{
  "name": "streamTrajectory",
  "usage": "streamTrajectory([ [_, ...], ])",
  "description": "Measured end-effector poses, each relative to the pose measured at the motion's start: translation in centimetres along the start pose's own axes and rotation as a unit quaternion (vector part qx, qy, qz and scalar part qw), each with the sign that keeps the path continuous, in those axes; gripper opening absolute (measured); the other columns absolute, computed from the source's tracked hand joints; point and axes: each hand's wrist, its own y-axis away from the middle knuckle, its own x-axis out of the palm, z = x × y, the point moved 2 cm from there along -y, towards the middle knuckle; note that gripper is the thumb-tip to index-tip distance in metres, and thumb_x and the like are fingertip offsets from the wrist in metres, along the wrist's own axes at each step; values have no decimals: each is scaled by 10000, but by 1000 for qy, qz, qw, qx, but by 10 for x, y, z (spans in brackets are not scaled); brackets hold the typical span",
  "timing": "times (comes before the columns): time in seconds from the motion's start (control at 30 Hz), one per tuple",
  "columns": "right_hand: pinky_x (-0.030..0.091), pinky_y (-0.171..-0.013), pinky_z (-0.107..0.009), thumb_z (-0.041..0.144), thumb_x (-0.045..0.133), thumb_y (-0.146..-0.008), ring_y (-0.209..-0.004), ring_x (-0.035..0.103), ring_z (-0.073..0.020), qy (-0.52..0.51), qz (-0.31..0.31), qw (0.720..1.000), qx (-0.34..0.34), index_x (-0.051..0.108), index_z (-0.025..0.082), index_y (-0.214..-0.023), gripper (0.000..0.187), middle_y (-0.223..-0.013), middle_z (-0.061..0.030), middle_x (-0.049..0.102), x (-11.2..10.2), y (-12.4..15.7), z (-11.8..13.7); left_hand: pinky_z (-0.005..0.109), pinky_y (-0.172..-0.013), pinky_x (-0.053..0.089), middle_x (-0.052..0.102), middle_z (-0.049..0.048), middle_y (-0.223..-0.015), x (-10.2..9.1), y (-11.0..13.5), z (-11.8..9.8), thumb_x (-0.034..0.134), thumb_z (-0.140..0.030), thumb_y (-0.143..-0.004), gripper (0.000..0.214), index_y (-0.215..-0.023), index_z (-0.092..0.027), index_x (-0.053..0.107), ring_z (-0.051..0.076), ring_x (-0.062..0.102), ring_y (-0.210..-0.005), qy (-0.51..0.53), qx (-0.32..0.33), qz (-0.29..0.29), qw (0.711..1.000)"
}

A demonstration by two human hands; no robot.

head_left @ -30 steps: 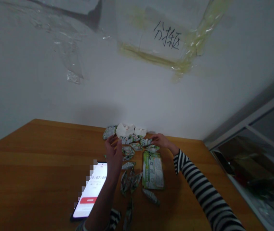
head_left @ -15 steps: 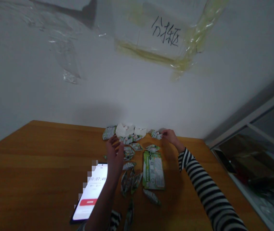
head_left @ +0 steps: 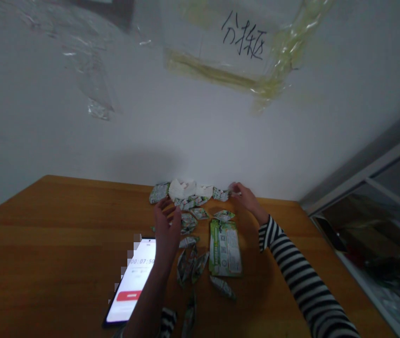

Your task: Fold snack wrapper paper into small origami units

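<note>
With right hand (head_left: pixel 245 196), touching small printed packet (head_left: pixel 221 194) near table's (head_left: pixel 62 225) wall-side edge, beside white paper (head_left: pixel 182 188); cannot tell if pinching. Holding left hand (head_left: pixel 166 223) loosely spread, gripping nothing, near other packets (head_left: pixel 187 225).

Free room on the table (head_left: pixel 62 220) is at centre left; packets (head_left: pixel 225 249) crowd lower centre, a phone (head_left: pixel 129 295) lower left.
</note>
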Motion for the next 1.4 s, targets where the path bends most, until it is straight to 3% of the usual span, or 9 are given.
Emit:
streamTrajectory([
  [0.17, 495, -848, -343, 307, 718, -752, -1015, 611, -225, -75, 132, 988, -39, 620, 218, -1070, 345, -1107, -75, 656, -7, 44, 22, 321, -768, 543, 532, 96, -1224, -2, 0, 1, 609, -351, -829, 459, -1235, -241, 426, 184, 600, -984, -6, -2, -1, 1000],
  [0.27, 487, -884, -358, 304, 722, -752, -1009, 623, -229, -106, 161, 980, -56, 656, 202, -1013, 288, -1084, -82, 672, 2, 62, 26, 318, -750, 549, 518, 93, -1235, -2, 0, 1, 610, -362, -829, 475, -1247, -248, 415, 188, 595, -994, -7, -6, -2, 1000],
  [0.53, 517, -741, -342, 261, 647, -777, -802, 673, -228, -98, 71, 993, 8, 735, 192, -794, 113, -849, -77, 741, 31, 64, 10, 262, -695, 542, 529, 101, -1227, 0, 2, -2, 618, -347, -824, 460, -1229, -242, 429, 178, 607, -978, 0, -3, -3, 1000],
  [0.83, 495, -672, -308, 239, 613, -733, -689, 637, -195, -80, 13, 996, 33, 679, 166, -741, 99, -722, -38, 692, 37, 13, -8, 267, -708, 534, 544, 96, -1210, -3, -1, -4, 623, -333, -819, 445, -1212, -234, 438, 176, 610, -957, -6, 12, -4, 1000],
  [0.97, 500, -716, -308, 226, 629, -718, -742, 633, -186, -70, -3, 997, 32, 654, 183, -848, 139, -815, -27, 692, 42, 7, -2, 230, -629, 522, 530, 98, -1239, -7, -3, -7, 603, -367, -837, 454, -1233, -245, 416, 176, 611, -951, 4, 7, -23, 1000],
  [1.1, 456, -892, -398, 243, 631, -765, -970, 571, -231, -28, -88, 995, 37, 579, 207, -1059, 301, -1030, -67, 634, 45, 26, 20, 226, -656, 509, 528, 95, -1226, -11, -4, -9, 539, -378, -883, 392, -1229, -240, 416, 155, 619, -928, 13, 27, -56, 998],
  [1.17, 416, -960, -433, 259, 614, -819, -1073, 524, -262, 38, -127, 991, -11, 586, 203, -1068, 257, -1094, -104, 604, 47, 40, 37, 251, -702, 512, 547, 87, -1185, -14, -6, -7, 538, -343, -880, 374, -1223, -234, 434, 157, 615, -917, -14, 35, -63, 997],
  [1.27, 431, -960, -402, 287, 583, -883, -1095, 537, -248, 54, -41, 994, -90, 596, 233, -1109, 233, -1120, -96, 606, 56, 56, 63, 339, -790, 517, 566, 83, -1118, -20, -12, 2, 527, -229, -846, 311, -1157, -226, 522, 202, 598, -947, -123, 73, -5, 990],
  [1.4, 434, -955, -392, 269, 650, -853, -1108, 551, -249, 95, 74, 977, -174, 614, 262, -1167, 316, -1168, -81, 628, 67, 63, 84, 440, -943, 445, 576, 86, -1042, -23, -14, 19, 474, -41, -727, 317, -927, -212, 651, 258, 570, -1037, -269, 153, 134, 941],
])
